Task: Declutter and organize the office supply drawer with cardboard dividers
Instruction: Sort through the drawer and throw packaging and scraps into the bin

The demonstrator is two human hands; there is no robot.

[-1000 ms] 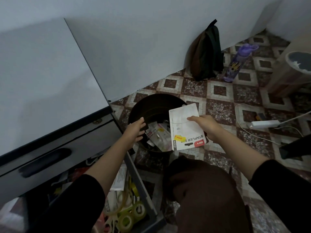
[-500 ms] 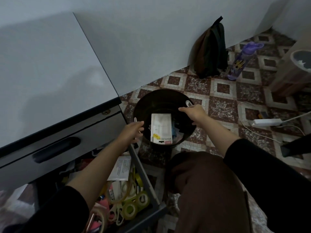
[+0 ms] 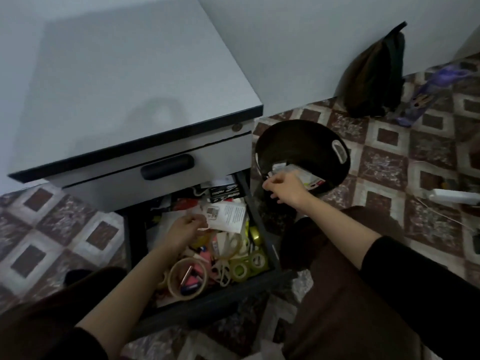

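A dark bag (image 3: 374,74) leans on the white wall (image 3: 298,48). A blurry purple bottle (image 3: 426,97) lies on the floor (image 3: 384,165) just beside it. The floor has brown and white square tiles. A white power strip (image 3: 454,196) lies far right.

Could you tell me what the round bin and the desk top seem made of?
Round bin: probably matte moulded plastic, given the handle slots cut in its rim. Desk top: likely pale-grey laminate, satin, given its faint reflection and black edge strip.
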